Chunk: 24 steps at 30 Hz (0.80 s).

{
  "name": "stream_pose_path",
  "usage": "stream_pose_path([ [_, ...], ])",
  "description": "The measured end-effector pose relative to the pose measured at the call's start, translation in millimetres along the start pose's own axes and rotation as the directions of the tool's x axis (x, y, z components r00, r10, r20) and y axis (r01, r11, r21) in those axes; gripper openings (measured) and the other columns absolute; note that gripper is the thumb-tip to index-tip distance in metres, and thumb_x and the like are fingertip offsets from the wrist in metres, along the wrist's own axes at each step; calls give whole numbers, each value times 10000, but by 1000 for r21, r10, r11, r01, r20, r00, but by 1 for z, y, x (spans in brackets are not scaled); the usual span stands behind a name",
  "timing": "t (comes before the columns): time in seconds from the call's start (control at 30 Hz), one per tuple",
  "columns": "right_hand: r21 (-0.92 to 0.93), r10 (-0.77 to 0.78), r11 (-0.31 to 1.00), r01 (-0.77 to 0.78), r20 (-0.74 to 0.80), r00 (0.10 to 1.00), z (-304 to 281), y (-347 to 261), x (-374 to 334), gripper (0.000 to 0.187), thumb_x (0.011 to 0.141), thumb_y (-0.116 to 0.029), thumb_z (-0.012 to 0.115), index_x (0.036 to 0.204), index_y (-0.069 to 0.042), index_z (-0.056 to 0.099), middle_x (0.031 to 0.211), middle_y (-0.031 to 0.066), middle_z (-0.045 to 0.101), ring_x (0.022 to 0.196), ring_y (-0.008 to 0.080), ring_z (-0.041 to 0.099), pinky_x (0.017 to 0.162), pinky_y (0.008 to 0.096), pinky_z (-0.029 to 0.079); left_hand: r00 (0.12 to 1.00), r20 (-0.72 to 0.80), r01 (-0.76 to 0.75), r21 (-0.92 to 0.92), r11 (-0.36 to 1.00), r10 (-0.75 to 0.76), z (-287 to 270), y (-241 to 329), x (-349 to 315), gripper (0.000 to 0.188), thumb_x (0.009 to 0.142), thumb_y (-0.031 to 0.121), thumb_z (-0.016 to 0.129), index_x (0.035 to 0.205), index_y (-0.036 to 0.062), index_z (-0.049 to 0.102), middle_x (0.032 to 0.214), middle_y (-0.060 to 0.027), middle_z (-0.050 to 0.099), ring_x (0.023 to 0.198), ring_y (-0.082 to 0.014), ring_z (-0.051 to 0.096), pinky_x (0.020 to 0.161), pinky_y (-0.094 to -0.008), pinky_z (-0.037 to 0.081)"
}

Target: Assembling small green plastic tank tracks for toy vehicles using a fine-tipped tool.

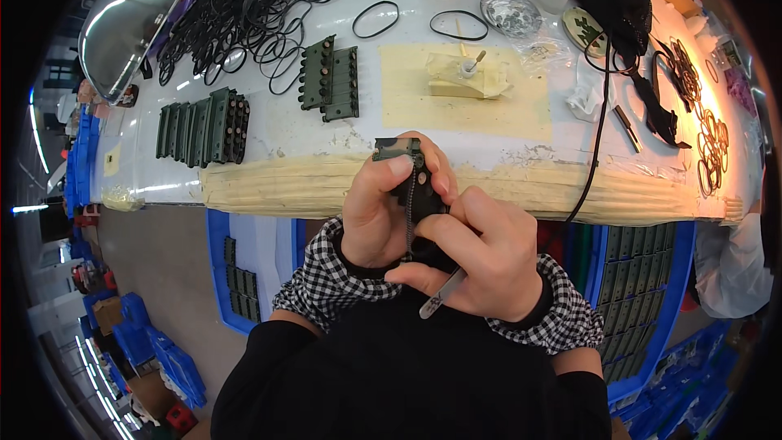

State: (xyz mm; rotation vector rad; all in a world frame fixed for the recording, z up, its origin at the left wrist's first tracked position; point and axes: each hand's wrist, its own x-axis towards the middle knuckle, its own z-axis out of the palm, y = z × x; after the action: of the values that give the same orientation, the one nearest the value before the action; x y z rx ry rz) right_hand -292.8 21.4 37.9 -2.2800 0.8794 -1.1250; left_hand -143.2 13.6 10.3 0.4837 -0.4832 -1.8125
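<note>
In the middle, just before the table's front edge, my left hand (371,216) grips a dark green plastic part (397,148) with brownish patches and round studs along its side. A thin dark ridged strip (410,216) runs down from the part beside my left thumb. Close against its lower end, my right hand (493,257) has bent fingers and holds metal tweezers (442,293) across its palm, their flat end pointing down-left. The fingers hide the tweezers' tips and the part's lower end.
Similar green parts stand in rows on the table (309,134) at left (204,129) and centre (330,80). Black loops (244,12) pile up behind. A paper-wrapped pot (468,77) holds a brush. Blue trays (643,301) with green parts lie below both sides; a black cable (603,122) hangs right.
</note>
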Motion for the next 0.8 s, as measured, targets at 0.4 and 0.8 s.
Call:
stream_pose_path([
  [0.4, -93, -89, 993, 79, -101, 991, -6, 15, -16, 214, 660, -81, 765, 851, -66, 669, 747, 32, 603, 531, 165, 568, 442, 269, 429, 998, -57, 3, -147, 989, -12, -8, 9, 4, 263, 851, 337, 518, 897, 77, 517, 867, -52, 543, 926, -217, 553, 856, -361, 515],
  [0.8, -32, -131, 990, 139, 183, 974, -25, 27, 2, 192, 725, -114, 713, 863, -84, 583, 793, 31, 518, 526, 186, 545, 462, 307, 431, 988, -113, 62, -321, 945, -103, -5, 9, 5, 270, 857, 321, 512, 910, 61, 559, 808, -63, 584, 818, -214, 578, 849, -379, 455],
])
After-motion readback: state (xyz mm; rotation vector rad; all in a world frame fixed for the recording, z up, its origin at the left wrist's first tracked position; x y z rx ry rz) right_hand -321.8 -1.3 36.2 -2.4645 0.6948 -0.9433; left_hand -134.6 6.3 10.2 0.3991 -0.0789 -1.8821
